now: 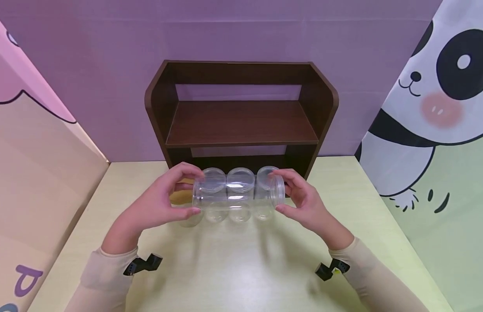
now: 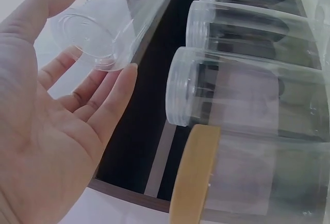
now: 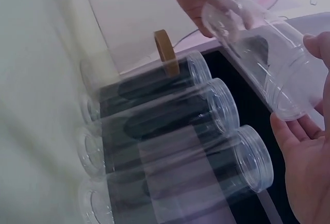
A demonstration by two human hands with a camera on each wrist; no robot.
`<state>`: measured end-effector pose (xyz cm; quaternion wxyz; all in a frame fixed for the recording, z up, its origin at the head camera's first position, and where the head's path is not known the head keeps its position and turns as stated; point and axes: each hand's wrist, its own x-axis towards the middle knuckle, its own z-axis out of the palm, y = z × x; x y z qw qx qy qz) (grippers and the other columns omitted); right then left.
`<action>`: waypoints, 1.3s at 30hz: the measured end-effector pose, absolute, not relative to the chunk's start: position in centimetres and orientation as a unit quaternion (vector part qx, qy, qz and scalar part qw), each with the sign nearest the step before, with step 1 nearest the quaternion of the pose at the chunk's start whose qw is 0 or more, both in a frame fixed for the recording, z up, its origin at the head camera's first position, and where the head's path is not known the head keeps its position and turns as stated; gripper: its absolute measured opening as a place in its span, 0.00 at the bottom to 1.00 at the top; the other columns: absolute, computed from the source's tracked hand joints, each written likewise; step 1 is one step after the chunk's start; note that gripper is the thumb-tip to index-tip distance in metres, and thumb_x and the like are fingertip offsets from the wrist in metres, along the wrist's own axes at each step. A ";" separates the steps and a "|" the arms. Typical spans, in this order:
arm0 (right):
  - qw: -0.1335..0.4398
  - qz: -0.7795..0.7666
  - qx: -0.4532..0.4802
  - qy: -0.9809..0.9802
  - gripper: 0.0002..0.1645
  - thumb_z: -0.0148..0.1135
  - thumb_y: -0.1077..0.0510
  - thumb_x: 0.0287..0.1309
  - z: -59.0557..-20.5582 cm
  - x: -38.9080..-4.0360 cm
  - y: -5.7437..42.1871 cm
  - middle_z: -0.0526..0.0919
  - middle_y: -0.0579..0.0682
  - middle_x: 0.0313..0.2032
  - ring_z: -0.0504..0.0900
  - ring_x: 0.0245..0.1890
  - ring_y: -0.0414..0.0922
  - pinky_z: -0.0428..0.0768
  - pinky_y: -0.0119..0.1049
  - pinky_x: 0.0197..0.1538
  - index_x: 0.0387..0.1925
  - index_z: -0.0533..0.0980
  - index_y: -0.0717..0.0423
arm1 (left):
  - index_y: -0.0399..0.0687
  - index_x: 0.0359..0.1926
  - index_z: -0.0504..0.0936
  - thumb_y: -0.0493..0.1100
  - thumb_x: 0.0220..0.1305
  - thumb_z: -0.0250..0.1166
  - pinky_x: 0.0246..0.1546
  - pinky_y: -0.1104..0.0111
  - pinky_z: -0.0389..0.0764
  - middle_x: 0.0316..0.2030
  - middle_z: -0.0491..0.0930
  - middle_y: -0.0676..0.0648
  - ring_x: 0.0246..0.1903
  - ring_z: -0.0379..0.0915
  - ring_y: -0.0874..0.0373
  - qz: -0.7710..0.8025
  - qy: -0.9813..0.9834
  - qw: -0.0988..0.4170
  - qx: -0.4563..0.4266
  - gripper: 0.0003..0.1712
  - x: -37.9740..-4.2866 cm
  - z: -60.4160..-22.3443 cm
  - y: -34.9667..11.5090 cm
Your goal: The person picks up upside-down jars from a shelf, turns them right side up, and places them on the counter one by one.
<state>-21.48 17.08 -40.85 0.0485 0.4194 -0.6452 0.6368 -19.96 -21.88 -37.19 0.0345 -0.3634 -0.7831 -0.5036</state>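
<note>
A clear plastic jar (image 1: 237, 200) is held on its side in the air, above the table. My left hand (image 1: 160, 197) grips its round base end, fingers over the top and thumb at the lower edge. At the threaded mouth end, my right hand (image 1: 301, 199) holds it the same way; in the right wrist view that mouth (image 3: 289, 100) lies between thumb and fingers, with no lid on it. Just behind stand three similar clear jars (image 2: 247, 95) in a row. Left of them is a jar with a tan lid (image 2: 195, 177), partly hidden by my left hand in the head view.
A dark brown two-level shelf (image 1: 241, 123) stands behind the jars at the back of the pale table (image 1: 233, 268). A purple wall (image 1: 241, 39) is behind it. Printed panels rise on the left and right, the right one with a panda (image 1: 444, 86).
</note>
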 end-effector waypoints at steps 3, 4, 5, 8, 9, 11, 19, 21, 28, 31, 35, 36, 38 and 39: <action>0.046 0.640 0.410 -0.649 0.42 0.74 0.77 0.62 -40.7 -21.6 17.4 0.75 0.55 0.70 0.76 0.71 0.51 0.79 0.40 0.73 0.75 0.66 0.75 | 0.47 0.68 0.77 0.27 0.54 0.85 0.66 0.67 0.83 0.65 0.78 0.43 0.65 0.76 0.51 -0.499 -0.786 0.043 -0.363 0.43 -20.0 -37.4 -21.8; 0.045 0.639 0.408 -0.650 0.43 0.73 0.78 0.61 -40.7 -21.7 17.4 0.75 0.55 0.70 0.76 0.71 0.51 0.79 0.41 0.74 0.75 0.67 0.75 | 0.47 0.68 0.77 0.27 0.54 0.85 0.66 0.67 0.83 0.64 0.78 0.43 0.65 0.77 0.52 -0.498 -0.786 0.045 -0.362 0.43 -20.0 -37.5 -21.8; 0.043 0.639 0.407 -0.652 0.43 0.73 0.79 0.61 -40.7 -21.7 17.5 0.75 0.55 0.71 0.76 0.71 0.51 0.78 0.41 0.74 0.75 0.66 0.74 | 0.47 0.68 0.77 0.27 0.53 0.85 0.66 0.67 0.83 0.64 0.78 0.43 0.65 0.77 0.53 -0.498 -0.787 0.048 -0.363 0.43 -20.0 -37.5 -21.8; 0.041 0.639 0.405 -0.653 0.45 0.72 0.80 0.60 -40.6 -21.8 17.6 0.74 0.55 0.71 0.74 0.72 0.51 0.77 0.42 0.76 0.76 0.65 0.75 | 0.47 0.68 0.77 0.27 0.52 0.85 0.66 0.67 0.83 0.64 0.78 0.43 0.65 0.77 0.53 -0.500 -0.784 0.052 -0.363 0.43 -20.0 -37.4 -21.7; 0.040 0.639 0.403 -0.653 0.45 0.72 0.79 0.60 -40.6 -21.8 17.6 0.74 0.55 0.71 0.74 0.73 0.51 0.76 0.42 0.76 0.77 0.65 0.75 | 0.47 0.67 0.77 0.26 0.52 0.85 0.66 0.67 0.83 0.64 0.78 0.43 0.65 0.77 0.53 -0.500 -0.784 0.054 -0.364 0.43 -19.9 -37.4 -21.6; 0.039 0.639 0.401 -0.655 0.45 0.72 0.77 0.61 -40.6 -21.8 17.7 0.73 0.55 0.71 0.73 0.74 0.51 0.75 0.42 0.77 0.77 0.64 0.74 | 0.46 0.67 0.77 0.27 0.52 0.85 0.66 0.67 0.83 0.64 0.78 0.42 0.65 0.77 0.53 -0.500 -0.783 0.057 -0.364 0.43 -19.9 -37.4 -21.6; 0.036 0.639 0.408 -0.652 0.47 0.68 0.78 0.61 -40.3 -21.8 17.9 0.72 0.56 0.72 0.72 0.76 0.51 0.71 0.43 0.80 0.80 0.62 0.74 | 0.47 0.68 0.77 0.27 0.53 0.85 0.67 0.67 0.82 0.65 0.78 0.48 0.66 0.77 0.54 -0.509 -0.784 0.051 -0.352 0.43 -19.8 -37.5 -21.4; 0.038 0.638 0.412 -0.650 0.47 0.67 0.79 0.60 -40.2 -21.8 17.9 0.73 0.56 0.72 0.72 0.75 0.51 0.71 0.42 0.79 0.80 0.62 0.74 | 0.47 0.68 0.77 0.27 0.53 0.85 0.67 0.67 0.82 0.65 0.77 0.50 0.66 0.77 0.55 -0.512 -0.784 0.048 -0.348 0.43 -19.8 -37.6 -21.4; 0.043 0.645 0.424 -0.635 0.46 0.67 0.77 0.61 -39.6 -21.7 18.1 0.73 0.54 0.72 0.72 0.75 0.52 0.74 0.42 0.78 0.79 0.61 0.77 | 0.47 0.67 0.76 0.30 0.56 0.85 0.68 0.69 0.80 0.64 0.79 0.46 0.65 0.76 0.54 -0.505 -0.795 0.029 -0.334 0.41 -19.7 -37.9 -21.2; 0.045 0.651 0.427 -0.626 0.45 0.69 0.74 0.63 -39.2 -21.8 18.2 0.73 0.54 0.72 0.72 0.76 0.53 0.74 0.43 0.78 0.78 0.62 0.78 | 0.48 0.67 0.76 0.33 0.57 0.86 0.70 0.71 0.78 0.64 0.80 0.47 0.64 0.77 0.54 -0.495 -0.804 0.022 -0.330 0.40 -19.6 -38.1 -21.0; 0.045 0.659 0.434 -0.612 0.44 0.71 0.71 0.65 -38.7 -21.8 18.2 0.74 0.55 0.71 0.74 0.75 0.54 0.74 0.44 0.78 0.77 0.63 0.78 | 0.48 0.67 0.77 0.34 0.58 0.86 0.71 0.70 0.77 0.63 0.82 0.49 0.64 0.79 0.54 -0.487 -0.808 0.010 -0.333 0.39 -19.4 -38.4 -20.6; 0.046 0.661 0.435 -0.609 0.44 0.72 0.70 0.66 -38.6 -21.8 18.2 0.75 0.56 0.71 0.74 0.74 0.54 0.74 0.44 0.78 0.77 0.64 0.77 | 0.47 0.67 0.77 0.34 0.58 0.86 0.71 0.70 0.77 0.62 0.82 0.48 0.65 0.79 0.53 -0.487 -0.807 0.005 -0.333 0.39 -19.3 -38.4 -20.5; 0.048 0.665 0.438 -0.603 0.43 0.74 0.65 0.68 -38.4 -21.8 18.2 0.76 0.56 0.70 0.75 0.73 0.54 0.76 0.43 0.76 0.77 0.65 0.77 | 0.47 0.68 0.77 0.34 0.58 0.85 0.71 0.69 0.77 0.63 0.82 0.47 0.65 0.80 0.53 -0.484 -0.808 -0.002 -0.334 0.39 -19.1 -38.5 -20.3; 0.050 0.667 0.439 -0.599 0.43 0.75 0.63 0.69 -38.3 -21.8 18.2 0.76 0.55 0.70 0.76 0.73 0.54 0.77 0.42 0.75 0.77 0.66 0.76 | 0.46 0.68 0.77 0.35 0.58 0.85 0.71 0.69 0.77 0.63 0.82 0.47 0.65 0.80 0.53 -0.482 -0.810 -0.005 -0.334 0.39 -19.0 -38.5 -20.1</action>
